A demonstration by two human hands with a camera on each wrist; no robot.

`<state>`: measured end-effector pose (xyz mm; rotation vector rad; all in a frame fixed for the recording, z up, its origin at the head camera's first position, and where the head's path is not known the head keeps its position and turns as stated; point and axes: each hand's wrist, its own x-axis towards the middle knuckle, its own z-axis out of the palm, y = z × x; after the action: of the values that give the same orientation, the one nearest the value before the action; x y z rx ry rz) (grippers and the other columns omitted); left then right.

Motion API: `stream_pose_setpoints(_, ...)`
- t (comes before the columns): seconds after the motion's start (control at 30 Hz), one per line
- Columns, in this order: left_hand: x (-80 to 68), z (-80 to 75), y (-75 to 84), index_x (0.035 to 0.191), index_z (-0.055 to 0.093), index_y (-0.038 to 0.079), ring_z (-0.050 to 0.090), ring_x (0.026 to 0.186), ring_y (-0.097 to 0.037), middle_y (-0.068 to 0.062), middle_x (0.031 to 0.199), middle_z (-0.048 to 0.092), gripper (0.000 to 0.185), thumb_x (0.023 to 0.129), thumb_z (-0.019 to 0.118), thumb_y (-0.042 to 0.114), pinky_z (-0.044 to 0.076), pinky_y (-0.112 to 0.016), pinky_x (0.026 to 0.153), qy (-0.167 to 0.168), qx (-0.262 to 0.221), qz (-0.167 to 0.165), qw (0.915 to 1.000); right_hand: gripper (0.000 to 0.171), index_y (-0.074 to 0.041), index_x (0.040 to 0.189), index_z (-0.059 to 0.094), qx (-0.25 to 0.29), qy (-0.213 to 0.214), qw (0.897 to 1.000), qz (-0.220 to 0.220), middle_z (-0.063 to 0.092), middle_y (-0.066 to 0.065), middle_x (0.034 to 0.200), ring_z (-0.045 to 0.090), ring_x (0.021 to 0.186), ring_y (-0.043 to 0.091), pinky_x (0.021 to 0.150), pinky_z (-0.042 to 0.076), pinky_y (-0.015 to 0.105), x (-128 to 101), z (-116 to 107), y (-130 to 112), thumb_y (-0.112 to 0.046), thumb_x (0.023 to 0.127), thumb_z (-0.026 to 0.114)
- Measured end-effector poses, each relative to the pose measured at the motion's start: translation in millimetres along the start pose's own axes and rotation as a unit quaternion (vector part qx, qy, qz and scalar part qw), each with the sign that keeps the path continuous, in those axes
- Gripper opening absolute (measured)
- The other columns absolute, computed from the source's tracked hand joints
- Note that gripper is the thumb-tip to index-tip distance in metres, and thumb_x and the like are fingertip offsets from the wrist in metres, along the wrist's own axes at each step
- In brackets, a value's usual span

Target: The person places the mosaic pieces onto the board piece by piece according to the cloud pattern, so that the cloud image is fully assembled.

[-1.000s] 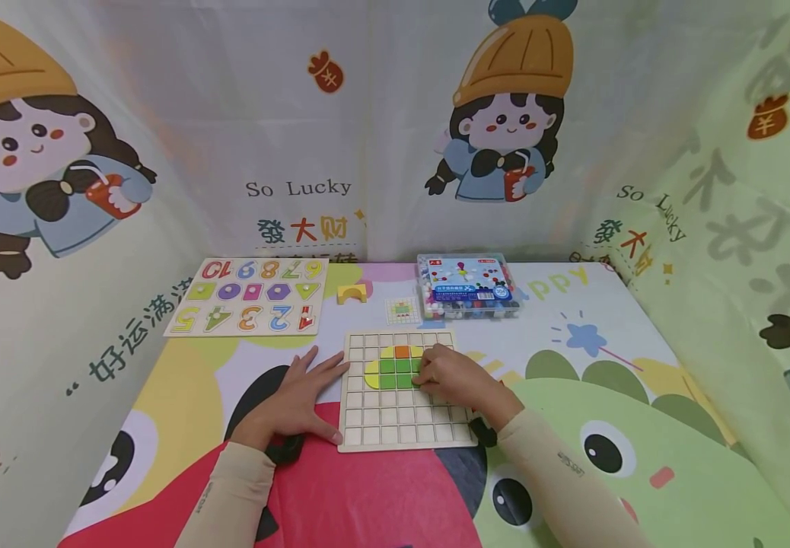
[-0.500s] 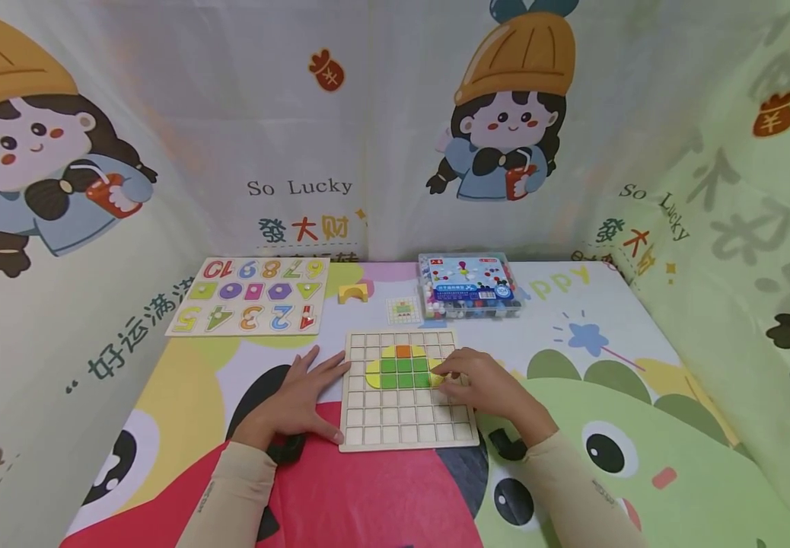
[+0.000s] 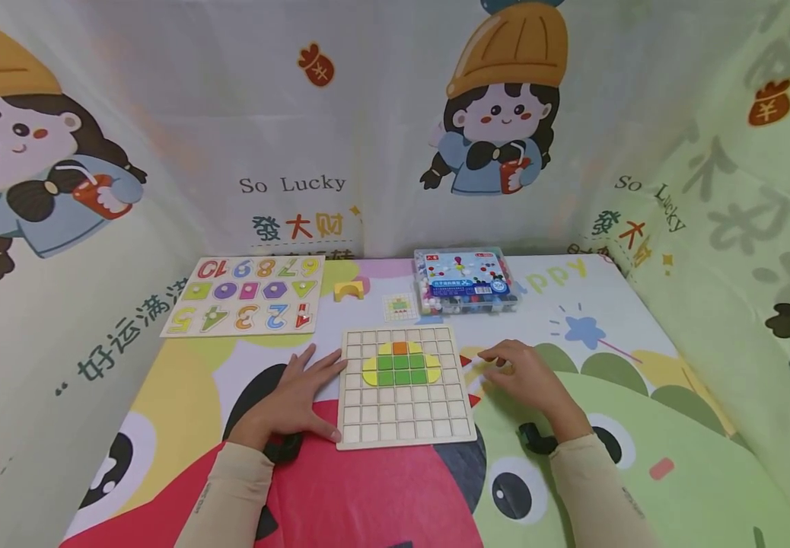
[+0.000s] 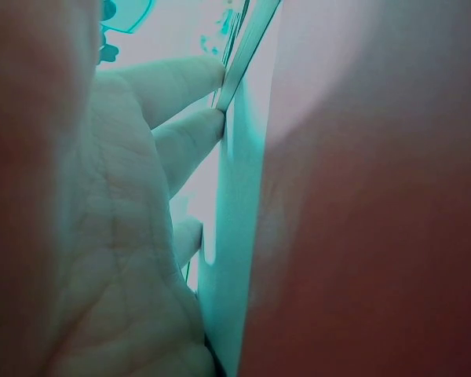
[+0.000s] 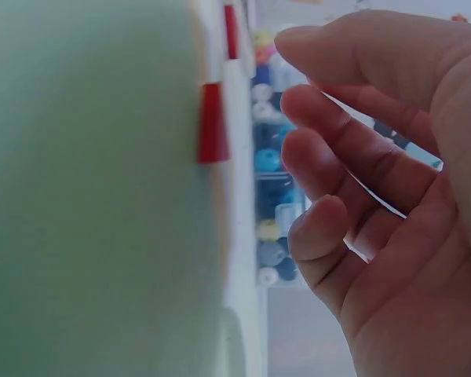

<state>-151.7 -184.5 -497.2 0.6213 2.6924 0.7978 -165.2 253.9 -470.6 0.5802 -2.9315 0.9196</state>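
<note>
A wooden grid board (image 3: pixel 405 415) lies in front of me in the head view. Green squares (image 3: pixel 402 369), an orange square (image 3: pixel 400 348) and yellow curved pieces (image 3: pixel 371 373) sit in its cells. My left hand (image 3: pixel 292 399) is spread, its fingertips and thumb against the board's left edge; the left wrist view shows the fingers (image 4: pixel 190 149) touching that edge. My right hand (image 3: pixel 528 377) hovers right of the board, fingers loosely bent and holding nothing. Between it and the board lie two red triangular pieces (image 3: pixel 466 361), one also visible as a red block (image 5: pixel 213 123) in the right wrist view.
Behind the board stand a small pattern card (image 3: pixel 401 307), a yellow arch block (image 3: pixel 349 290) and a clear box of beads (image 3: pixel 466 280). A number and shape puzzle board (image 3: pixel 244 297) lies at the back left. Printed curtains (image 3: pixel 395 152) enclose the table.
My right hand has left the board and moved right, uncovering the yellow pieces on the pattern's right side and the red triangles. The left hand stays in place; the head view shifted slightly.
</note>
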Motion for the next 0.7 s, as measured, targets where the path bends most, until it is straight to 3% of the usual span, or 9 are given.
stream_pose_setpoints(0.17, -0.3, -1.6, 1.0, 0.166, 0.038, 0.026, 0.001, 0.165, -0.042, 0.0, 0.177, 0.026, 0.125, 0.059, 0.094, 0.061, 0.001, -0.073, 0.129, 0.001, 0.0, -0.002, 1.0, 0.029, -0.005, 0.122, 0.078, -0.029, -0.015, 0.999, -0.033, 0.073, 0.014, 0.121, 0.066, 0.108, 0.032, 0.092, 0.058, 0.053, 5.6, 5.5, 4.8, -0.01, 0.094, 0.078)
stream_pose_setpoints(0.43, -0.6, 0.3, -0.6, 0.165, 0.039, 0.027, 0.002, 0.165, -0.041, 0.0, 0.176, 0.027, 0.125, 0.059, 0.095, 0.061, 0.002, -0.073, 0.129, 0.001, 0.002, -0.003, 1.0, 0.042, -0.009, 0.142, 0.068, -0.081, -0.068, 0.992, -0.065, 0.066, 0.017, 0.129, 0.056, 0.114, 0.034, 0.093, 0.053, 0.052, 7.0, 13.9, 0.9, -0.016, 0.101, 0.071)
stream_pose_setpoints(0.57, -1.0, 0.5, -0.3, 0.165, 0.039, 0.027, 0.002, 0.165, -0.042, 0.0, 0.176, 0.028, 0.124, 0.059, 0.094, 0.062, 0.001, -0.073, 0.129, 0.003, 0.0, 0.0, 1.0, 0.038, -0.009, 0.136, 0.072, -0.107, -0.068, 0.99, -0.057, 0.067, 0.013, 0.124, 0.056, 0.11, 0.029, 0.091, 0.054, 0.048, 6.6, 12.6, -3.5, -0.017, 0.1, 0.074)
stream_pose_setpoints(0.7, -0.9, 0.1, 0.6, 0.165, 0.04, 0.027, 0.002, 0.165, -0.042, -0.001, 0.176, 0.028, 0.124, 0.059, 0.094, 0.062, 0.001, -0.073, 0.129, 0.004, -0.002, 0.002, 1.0, 0.025, -0.006, 0.118, 0.082, -0.123, -0.051, 0.99, -0.055, 0.072, 0.008, 0.113, 0.059, 0.103, 0.025, 0.088, 0.057, 0.044, 4.9, 8.8, -5.4, -0.014, 0.094, 0.081)
